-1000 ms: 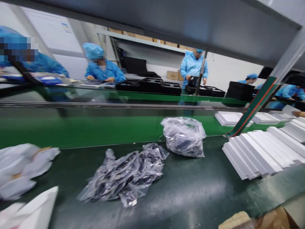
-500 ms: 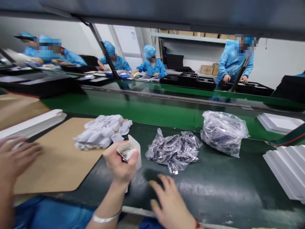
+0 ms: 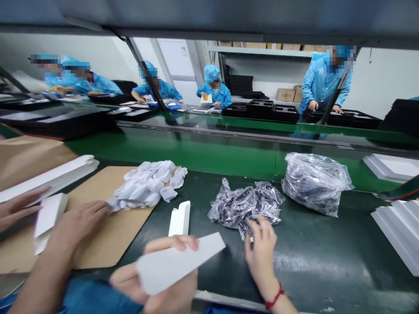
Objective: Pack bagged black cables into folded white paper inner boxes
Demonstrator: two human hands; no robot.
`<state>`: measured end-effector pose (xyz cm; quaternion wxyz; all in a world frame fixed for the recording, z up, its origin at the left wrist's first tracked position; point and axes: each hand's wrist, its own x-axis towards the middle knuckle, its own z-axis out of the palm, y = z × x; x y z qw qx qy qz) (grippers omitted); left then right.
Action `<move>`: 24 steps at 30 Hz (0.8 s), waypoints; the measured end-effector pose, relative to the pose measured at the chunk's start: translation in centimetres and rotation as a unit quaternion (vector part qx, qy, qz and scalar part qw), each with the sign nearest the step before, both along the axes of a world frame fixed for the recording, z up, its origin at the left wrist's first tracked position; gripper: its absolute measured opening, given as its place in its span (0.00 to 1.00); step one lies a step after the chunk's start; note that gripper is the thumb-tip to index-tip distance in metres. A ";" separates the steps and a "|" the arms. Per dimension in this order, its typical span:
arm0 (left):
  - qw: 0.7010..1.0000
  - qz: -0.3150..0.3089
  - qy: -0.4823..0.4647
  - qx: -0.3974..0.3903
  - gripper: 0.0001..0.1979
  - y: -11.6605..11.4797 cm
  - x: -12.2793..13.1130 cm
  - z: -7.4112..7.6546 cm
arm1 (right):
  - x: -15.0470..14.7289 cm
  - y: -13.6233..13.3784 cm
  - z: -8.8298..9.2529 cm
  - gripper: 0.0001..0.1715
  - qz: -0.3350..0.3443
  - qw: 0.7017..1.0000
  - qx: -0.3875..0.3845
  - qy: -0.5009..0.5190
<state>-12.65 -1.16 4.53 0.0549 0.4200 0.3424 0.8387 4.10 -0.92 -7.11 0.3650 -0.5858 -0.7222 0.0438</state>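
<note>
Blur smeared the bench's [image 3: 310, 261] near edge, where the left hand [image 3: 153, 290], half hidden, clasped a flat white carton [image 3: 178, 264]. The right hand [image 3: 262, 253] had its fingertips on the crinkled clear bags [image 3: 244, 205] mid-bench; whether it pinched 1 was unclear. At the left edge, a co-worker's hand [image 3: 75, 226] touched a small box [image 3: 49, 213] over brown card [image 3: 108, 235].

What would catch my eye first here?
The left hand grips a flat white box at bottom centre, while the right hand touches a heap of clear bags on the dark bench. A fuller bag sits right of it; white packets lie on brown card to the left, where another person's hands hold a small box.
</note>
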 end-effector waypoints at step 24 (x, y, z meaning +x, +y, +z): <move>0.941 -0.216 0.261 -0.021 0.14 0.8 12.3 -5.2 | 10.9 -6.6 21.5 0.21 0.202 0.915 0.193 -0.292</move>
